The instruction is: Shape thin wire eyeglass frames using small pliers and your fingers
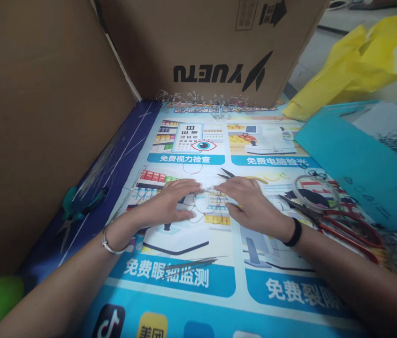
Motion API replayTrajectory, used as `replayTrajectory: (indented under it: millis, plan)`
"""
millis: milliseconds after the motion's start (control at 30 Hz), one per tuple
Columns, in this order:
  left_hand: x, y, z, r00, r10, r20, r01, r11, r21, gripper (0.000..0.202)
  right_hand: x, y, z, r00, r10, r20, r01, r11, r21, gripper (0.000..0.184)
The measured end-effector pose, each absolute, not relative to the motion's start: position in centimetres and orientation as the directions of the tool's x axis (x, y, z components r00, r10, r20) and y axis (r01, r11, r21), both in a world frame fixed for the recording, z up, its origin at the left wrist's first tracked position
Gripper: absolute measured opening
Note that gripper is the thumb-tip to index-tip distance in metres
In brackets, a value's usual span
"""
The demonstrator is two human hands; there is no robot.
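Left hand (173,203) closed lightly on the wire spectacle frame (208,205), fingers over the left rim and thumb beneath. Right hand (251,202) had its fingertips on the frame's right side; whether they pinched the wire or only rested on it could not be told. The frame lay flat on the printed poster mat (191,310), between the two hands, centre of the work area. Judgement: the work in hand looked like fine shaping or aligning of the frame. With wire this thin, further handling would call for small, even pressure from both sides, the frame kept flat. Silver bangle (109,243) on the left wrist, black band (294,232) on the right. Yellow-handled snips (227,174) lay just beyond the right hand, and thin tweezers (191,264) near, toward the wearer. To the right were a tape roll (316,191) and red-handled scissors (349,227); to the left, green pliers (77,206). A cardboard box (216,47) stood at the far edge.
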State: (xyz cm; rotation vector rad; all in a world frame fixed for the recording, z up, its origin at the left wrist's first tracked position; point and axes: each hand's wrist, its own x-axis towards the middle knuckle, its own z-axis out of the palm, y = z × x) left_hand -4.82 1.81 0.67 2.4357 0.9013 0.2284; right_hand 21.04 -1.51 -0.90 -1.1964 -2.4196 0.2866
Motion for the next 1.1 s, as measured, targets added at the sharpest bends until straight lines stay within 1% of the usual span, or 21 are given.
replayTrajectory:
  millis: [133, 200, 267, 367, 467, 600, 700, 800, 1100]
  plan:
    - [-4.74, 1.77, 0.77, 0.76, 0.649, -0.001, 0.547, -0.639, 0.541, 0.058, 21.1, -1.5, -1.08, -0.537, 0.78, 0.321, 0.695, 0.625, -0.356, 0.043]
    - [-4.68, 1.82, 0.81, 0.759, 0.649, 0.04, 0.527, -0.65, 0.548, 0.057, 21.17, -1.45, -1.17, -0.538, 0.762, 0.36, 0.687, 0.644, -0.337, 0.04]
    - [-4.62, 1.92, 0.79, 0.746, 0.654, 0.123, 0.488, -0.663, 0.567, 0.052, 21.26, -1.41, -1.23, -0.541, 0.74, 0.4, 0.677, 0.665, -0.316, 0.036]
    - [-4.54, 2.05, 0.67, 0.7, 0.66, 0.275, 0.414, -0.688, 0.596, 0.038, 21.36, -1.36, -1.29, -0.545, 0.716, 0.436, 0.663, 0.687, -0.299, 0.029]
    - [-4.48, 2.08, 0.57, 0.679, 0.649, 0.342, 0.394, -0.716, 0.577, 0.027, 21.37, -1.34, -1.3, -0.547, 0.711, 0.442, 0.661, 0.69, -0.295, 0.024]
    - [-4.42, 2.07, 0.54, 0.718, 0.621, 0.313, 0.431, -0.751, 0.501, 0.026, 21.25, -1.37, -1.23, -0.556, 0.708, 0.435, 0.658, 0.695, -0.291, 0.017]
    - [-4.46, 2.12, 0.42, 0.718, 0.632, 0.291, 0.468, -0.748, 0.47, 0.029, 21.15, -1.47, -1.09, -0.561, 0.719, 0.411, 0.662, 0.687, -0.298, 0.014]
    - [-4.55, 2.21, 0.17, 0.713, 0.638, 0.291, 0.48, -0.747, 0.46, 0.029, 21.11, -1.6, -0.93, -0.57, 0.723, 0.391, 0.663, 0.685, -0.301, 0.012]
    - [-4.55, 2.3, -0.06, 0.721, 0.631, 0.285, 0.476, -0.751, 0.458, 0.03, 21.1, -1.66, -0.74, -0.599, 0.717, 0.357, 0.658, 0.695, -0.29, 0.016]
